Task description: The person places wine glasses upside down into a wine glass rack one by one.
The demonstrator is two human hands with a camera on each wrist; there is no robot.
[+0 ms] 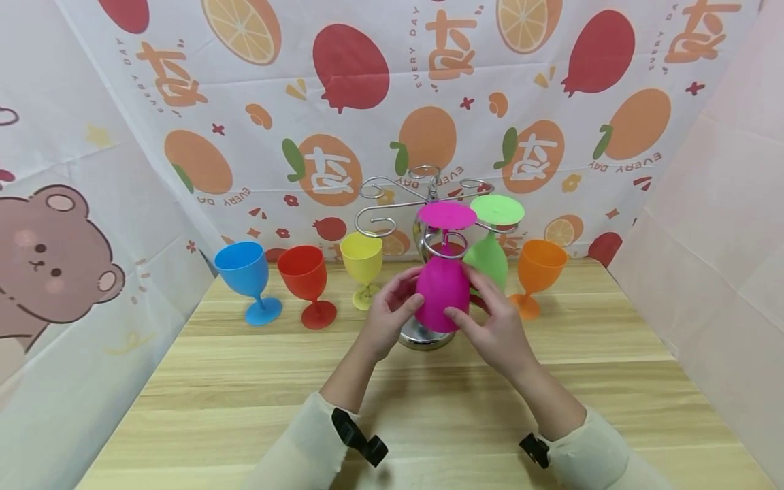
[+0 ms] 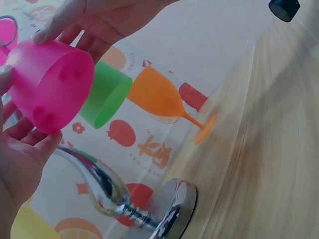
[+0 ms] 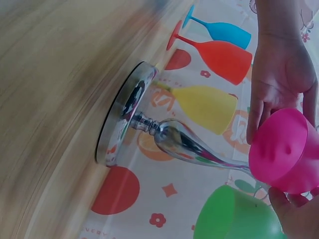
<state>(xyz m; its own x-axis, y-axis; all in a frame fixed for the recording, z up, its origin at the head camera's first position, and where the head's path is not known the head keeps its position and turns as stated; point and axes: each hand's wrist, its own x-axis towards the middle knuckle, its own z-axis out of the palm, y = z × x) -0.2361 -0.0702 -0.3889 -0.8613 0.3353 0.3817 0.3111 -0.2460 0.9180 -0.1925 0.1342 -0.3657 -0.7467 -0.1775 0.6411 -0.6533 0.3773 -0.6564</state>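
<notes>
A magenta goblet (image 1: pixel 442 292) is upside down at the front of a silver metal rack (image 1: pixel 419 338), its stem within a wire ring and its foot above that ring. My left hand (image 1: pixel 392 312) grips the bowl from the left, thumb in front and fingers behind. From the other side my right hand (image 1: pixel 497 335) holds it the same way. The bowl's open mouth (image 2: pixel 62 92) faces down in the left wrist view. Just behind the right hand, a green goblet (image 1: pixel 488 258) hangs inverted from another rack arm.
Left of the rack, a blue goblet (image 1: pixel 241 267), a red goblet (image 1: pixel 303 273) and a yellow goblet (image 1: pixel 362 257) stand upright on the wooden table (image 1: pixel 245 408). An orange goblet (image 1: pixel 542 265) stands at the right. Curled rack arms (image 1: pixel 392 204) spread above. A fruit-print cloth (image 1: pixel 245 122) hangs behind.
</notes>
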